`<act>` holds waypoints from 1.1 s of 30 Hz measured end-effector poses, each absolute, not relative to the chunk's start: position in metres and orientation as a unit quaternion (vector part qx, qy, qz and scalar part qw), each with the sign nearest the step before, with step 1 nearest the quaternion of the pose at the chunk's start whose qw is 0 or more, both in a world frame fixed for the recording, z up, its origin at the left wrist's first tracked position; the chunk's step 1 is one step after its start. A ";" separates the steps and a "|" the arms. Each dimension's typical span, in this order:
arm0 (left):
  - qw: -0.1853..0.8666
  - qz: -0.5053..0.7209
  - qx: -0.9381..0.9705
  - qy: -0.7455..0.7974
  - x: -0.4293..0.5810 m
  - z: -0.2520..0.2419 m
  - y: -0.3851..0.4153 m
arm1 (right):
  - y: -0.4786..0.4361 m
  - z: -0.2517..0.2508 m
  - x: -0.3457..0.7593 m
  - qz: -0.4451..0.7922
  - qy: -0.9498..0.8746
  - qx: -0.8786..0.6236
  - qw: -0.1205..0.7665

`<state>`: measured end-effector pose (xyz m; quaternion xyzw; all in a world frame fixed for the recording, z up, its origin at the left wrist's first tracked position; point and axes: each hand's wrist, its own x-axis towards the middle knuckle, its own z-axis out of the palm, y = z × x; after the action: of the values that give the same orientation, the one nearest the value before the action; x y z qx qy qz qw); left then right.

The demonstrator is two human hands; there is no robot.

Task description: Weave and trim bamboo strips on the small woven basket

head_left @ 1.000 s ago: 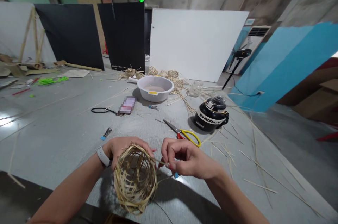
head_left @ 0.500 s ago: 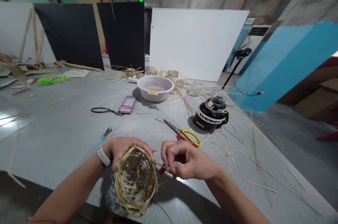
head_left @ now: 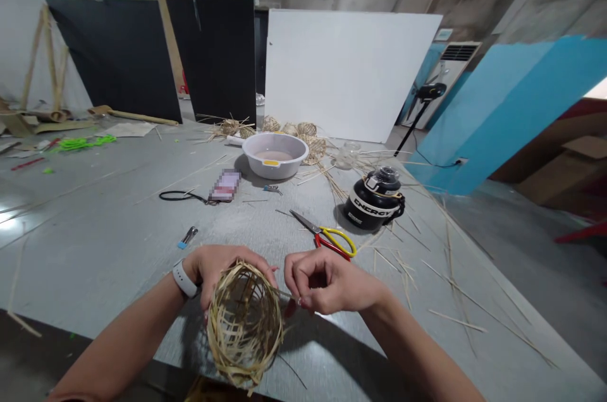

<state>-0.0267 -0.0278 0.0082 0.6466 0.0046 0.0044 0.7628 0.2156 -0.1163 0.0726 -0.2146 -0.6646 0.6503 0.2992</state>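
Observation:
A small round woven bamboo basket (head_left: pixel 219 342) is tilted with its mouth toward me at the table's front edge. My left hand (head_left: pixel 225 269) is wrapped round its far left side, fingers over the rim. To the right, my right hand (head_left: pixel 320 282) pinches a thin bamboo strip (head_left: pixel 286 295) that runs from the basket's rim. The thumb and forefinger are pressed together on the strip's end. Scissors (head_left: pixel 325 236) with one yellow and one red handle lie just beyond my right hand, blades slightly apart.
A black bottle (head_left: pixel 374 203) stands right of the scissors. Behind are a white basin (head_left: pixel 275 168) with water, a phone (head_left: pixel 225 186), small clips (head_left: pixel 188 237) and several woven balls (head_left: pixel 307 129). Loose bamboo strips (head_left: pixel 458 321) litter the right side of the grey table (head_left: pixel 118 225).
My right hand has moved slightly left, closer to the basket, still pinching the strip. My left hand and the basket hold nearly the same place. The view has shifted a little.

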 end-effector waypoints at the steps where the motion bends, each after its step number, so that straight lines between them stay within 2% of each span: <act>1: 0.767 0.001 0.642 0.005 -0.026 0.008 -0.029 | -0.115 0.070 0.215 0.656 -0.661 -0.207 0.300; 6: 0.785 -0.027 0.618 0.018 -0.023 0.006 -0.032 | -0.109 0.058 0.213 0.687 -0.645 -0.171 0.287; 11: 0.788 -0.034 0.614 0.016 -0.022 -0.002 -0.032 | -0.107 0.060 0.213 0.693 -0.642 -0.225 0.239; 17: 0.780 0.007 0.624 0.049 -0.021 0.007 -0.035 | -0.106 0.064 0.214 0.601 -0.696 -0.310 0.239; 20: 0.777 0.024 0.626 0.055 -0.021 0.012 -0.034 | -0.112 0.066 0.211 0.464 -0.757 -0.379 0.260; 23: 0.765 0.042 0.638 0.070 -0.018 0.013 -0.033 | -0.123 0.071 0.206 0.216 -0.800 -0.460 0.318; 26: 0.742 0.055 0.664 0.079 -0.015 0.011 -0.033 | -0.133 0.071 0.199 0.034 -0.855 -0.417 0.307; 30: 0.707 0.091 0.698 0.070 -0.010 0.009 -0.032 | -0.135 0.061 0.190 -0.129 -0.879 -0.393 0.236; 33: 0.697 0.096 0.706 0.078 -0.009 0.007 -0.032 | -0.133 0.056 0.189 -0.145 -0.891 -0.359 0.239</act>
<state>-0.0087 -0.0325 0.0070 0.7065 0.0778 0.0960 0.6969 0.1892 -0.1332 0.0559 -0.3588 -0.8905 -0.1453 0.2391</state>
